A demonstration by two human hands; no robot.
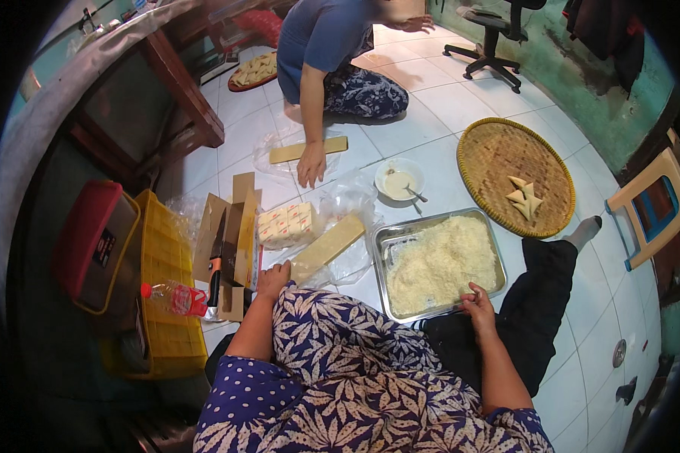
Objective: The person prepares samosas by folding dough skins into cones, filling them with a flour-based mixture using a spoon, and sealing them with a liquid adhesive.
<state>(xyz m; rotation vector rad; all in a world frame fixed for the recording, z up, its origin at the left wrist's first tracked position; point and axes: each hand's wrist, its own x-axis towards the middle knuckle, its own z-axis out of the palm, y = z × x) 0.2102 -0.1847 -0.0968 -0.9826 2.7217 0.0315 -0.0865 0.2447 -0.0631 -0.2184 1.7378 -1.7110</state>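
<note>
My left hand [274,278] rests, fingers together, at the near end of a stack of pastry wrapper strips [331,243] lying on clear plastic. Whether it grips the stack cannot be told. My right hand [477,303] is raised over the near right corner of a metal tray [378,249] of pale grated filling [442,266], its fingers curled; anything between them is too small to tell. Beyond the tray stands a white bowl of pale paste [397,180] with a spoon [417,194] in it. Folded triangular pastries [525,198] lie on a round woven bamboo tray [487,153].
Across from me a person [331,62] reaches down beside another wrapper strip [311,150]. To the left are a wrapped block [286,225], an opened cardboard box [243,226], a knife with an orange and black handle [215,272], a plastic bottle [181,299] and a yellow crate [173,334].
</note>
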